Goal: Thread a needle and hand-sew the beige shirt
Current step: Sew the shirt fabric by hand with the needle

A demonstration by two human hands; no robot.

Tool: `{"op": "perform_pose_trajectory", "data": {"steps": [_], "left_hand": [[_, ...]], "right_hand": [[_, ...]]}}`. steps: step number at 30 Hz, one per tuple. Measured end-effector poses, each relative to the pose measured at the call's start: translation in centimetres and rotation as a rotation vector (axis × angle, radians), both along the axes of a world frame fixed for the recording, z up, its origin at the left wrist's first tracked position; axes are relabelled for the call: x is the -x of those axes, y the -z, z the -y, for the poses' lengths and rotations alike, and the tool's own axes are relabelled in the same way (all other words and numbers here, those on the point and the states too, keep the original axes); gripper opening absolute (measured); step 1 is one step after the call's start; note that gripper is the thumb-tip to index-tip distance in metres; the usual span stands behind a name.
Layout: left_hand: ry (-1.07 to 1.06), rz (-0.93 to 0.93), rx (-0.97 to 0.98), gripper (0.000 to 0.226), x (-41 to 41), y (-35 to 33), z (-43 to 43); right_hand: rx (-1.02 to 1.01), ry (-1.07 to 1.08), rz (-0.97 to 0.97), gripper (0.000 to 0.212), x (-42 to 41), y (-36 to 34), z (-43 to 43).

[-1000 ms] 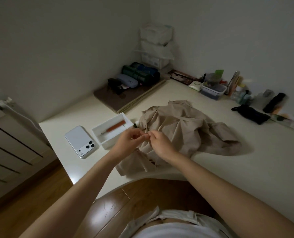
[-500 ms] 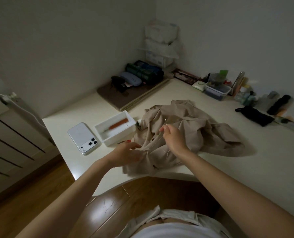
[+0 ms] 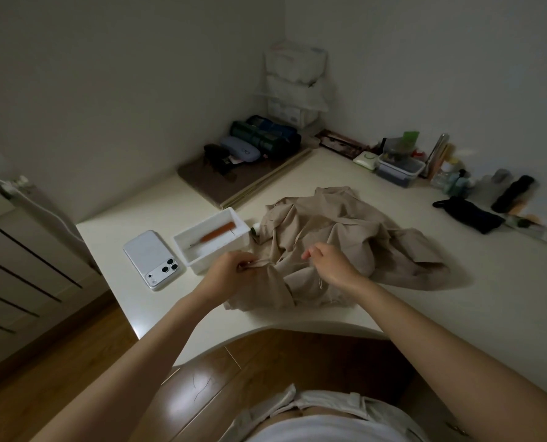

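Crumpled beige fabric shirt [image 3: 345, 231] heaped on white desk [image 3: 457, 298]; near fold pinched in left hand [image 3: 233, 271]. Right hand [image 3: 329, 263] lowered back to cloth after upward pull, fingers curled, whether round needle unclear. Stitch apparently drawn; next one due.

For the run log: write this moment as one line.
stage: sewing | left hand: grips beige shirt edge | right hand: pinching above shirt, held item too small to tell

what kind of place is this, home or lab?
Most likely a home, perhaps a bedroom or study corner: white corner desk with small bottles along the wall, a radiator at left, wood floor.
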State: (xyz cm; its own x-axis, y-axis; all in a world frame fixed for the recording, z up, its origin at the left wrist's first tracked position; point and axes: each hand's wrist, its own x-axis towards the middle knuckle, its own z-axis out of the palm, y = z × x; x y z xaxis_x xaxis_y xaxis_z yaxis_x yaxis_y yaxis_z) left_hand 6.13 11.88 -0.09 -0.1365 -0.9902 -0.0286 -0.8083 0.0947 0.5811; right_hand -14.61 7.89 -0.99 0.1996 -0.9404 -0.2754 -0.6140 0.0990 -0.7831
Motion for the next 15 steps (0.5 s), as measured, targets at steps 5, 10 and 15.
{"op": "perform_pose_trajectory", "data": {"steps": [5, 10, 15], "left_hand": [[0.000, -0.088, -0.003, 0.013, 0.7, -0.8, -0.3], [-0.065, -0.271, -0.101, 0.020, 0.6, -1.1, -0.7], [-0.118, -0.468, -0.153, 0.019, 0.5, -1.9, -1.4]], "right_hand": [[-0.059, -0.188, 0.215, 0.025, -0.7, -1.0, -1.0], [-0.112, -0.313, 0.352, 0.018, -1.2, -2.0, -1.8], [-0.109, -0.318, 0.405, 0.007, -1.4, -2.2, -1.9]]}}
